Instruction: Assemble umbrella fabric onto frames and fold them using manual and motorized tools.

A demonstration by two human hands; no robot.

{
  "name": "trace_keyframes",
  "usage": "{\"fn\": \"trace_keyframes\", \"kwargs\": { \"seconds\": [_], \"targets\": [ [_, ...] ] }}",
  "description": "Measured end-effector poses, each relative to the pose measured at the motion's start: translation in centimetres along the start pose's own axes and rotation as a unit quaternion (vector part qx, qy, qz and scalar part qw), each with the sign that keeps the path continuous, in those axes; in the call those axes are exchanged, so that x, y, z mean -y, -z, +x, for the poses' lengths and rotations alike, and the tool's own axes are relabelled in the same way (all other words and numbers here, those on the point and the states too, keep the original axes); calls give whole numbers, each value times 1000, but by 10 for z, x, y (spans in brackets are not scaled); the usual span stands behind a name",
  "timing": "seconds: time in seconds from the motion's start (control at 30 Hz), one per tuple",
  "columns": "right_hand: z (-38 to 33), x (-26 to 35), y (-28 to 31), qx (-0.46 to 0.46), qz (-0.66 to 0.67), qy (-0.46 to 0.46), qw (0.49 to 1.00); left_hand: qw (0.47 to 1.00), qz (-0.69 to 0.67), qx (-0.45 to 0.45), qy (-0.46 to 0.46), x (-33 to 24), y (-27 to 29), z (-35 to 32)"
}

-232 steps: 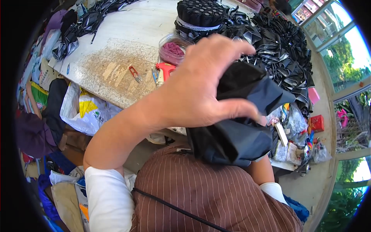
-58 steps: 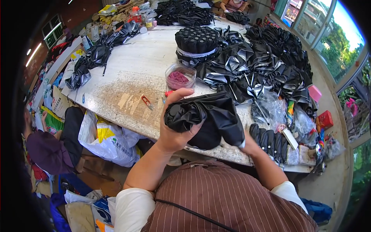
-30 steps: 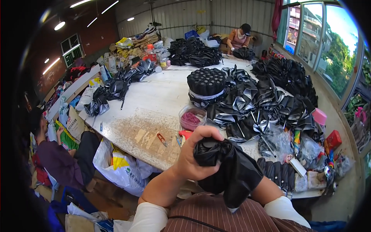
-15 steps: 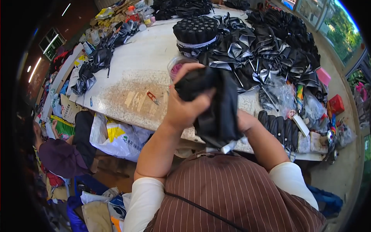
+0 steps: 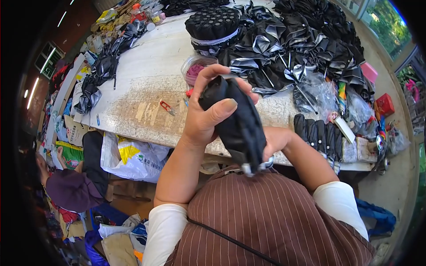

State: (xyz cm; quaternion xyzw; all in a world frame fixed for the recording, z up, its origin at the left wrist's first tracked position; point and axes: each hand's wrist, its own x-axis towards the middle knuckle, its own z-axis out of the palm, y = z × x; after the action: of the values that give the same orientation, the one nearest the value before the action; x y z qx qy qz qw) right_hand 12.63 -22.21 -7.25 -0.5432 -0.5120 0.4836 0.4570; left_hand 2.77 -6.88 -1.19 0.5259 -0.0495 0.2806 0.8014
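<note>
Observer 1: Head view, single frame. Left hand point(image 5: 208, 119) is wrapped around the upper end of a folded black umbrella point(image 5: 237, 126), thumb pressed across the fabric, fingers curled over the top. State: clamped on the bundle.

Observer 2: Right hand point(image 5: 273, 142)?

Observer 1: Mostly hidden behind the umbrella's lower part. Palm sits against the fabric; whether the fingers curl round it I cannot tell. The umbrella stands tilted between the two hands, held up in front of the chest, its metal-tipped end point(image 5: 253, 167) pointing down toward the striped brown shirt point(image 5: 266, 217).

Observer 2: Surroundings, relative to the hands?

Observer 1: Beyond the hands lies the pale counter point(image 5: 146, 84). Just past the left hand's fingertips, a clear tub of pink-red bits point(image 5: 195, 71). Farther on, a banded bundle of black rolled umbrellas standing on end point(image 5: 213, 26). To the left of the left hand, small red snips point(image 5: 167, 107) lie flat on the worn patch of the counter.

Observer 2: Right side?

Observer 1: Beyond and right of the right hand, a heap of open black-and-silver canopies point(image 5: 293, 53). Just right of the right hand, a row of sleeved black umbrellas point(image 5: 317, 137) at the counter edge. Below left of the left hand, a white sack with yellow print point(image 5: 133, 157) on the floor.
</note>
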Motion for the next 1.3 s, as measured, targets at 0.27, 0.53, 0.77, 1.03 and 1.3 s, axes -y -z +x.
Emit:
{"fn": "trace_keyframes", "kwargs": {
  "seconds": [0.27, 0.53, 0.77, 1.03, 1.3],
  "targets": [
    [-24, -7, 12, -317, -29, 116, 941, 988, 81, -128, 2, 5, 31, -1],
    [-28, -1, -36, -394, -288, 152, 860, 993, 55, -101, 17, 12, 39, -15],
    [-72, -84, -32, -310, -395, 10, 865, 984, 160, -76, -11, 4, 50, -24],
    [-19, 25, -20, -382, -435, 180, 795, 977, 204, 60, -6, 10, 33, -36],
    [-10, 29, -27, -359, -431, 77, 824, 976, 160, 150, 11, 8, 43, -50]
  ]
}}
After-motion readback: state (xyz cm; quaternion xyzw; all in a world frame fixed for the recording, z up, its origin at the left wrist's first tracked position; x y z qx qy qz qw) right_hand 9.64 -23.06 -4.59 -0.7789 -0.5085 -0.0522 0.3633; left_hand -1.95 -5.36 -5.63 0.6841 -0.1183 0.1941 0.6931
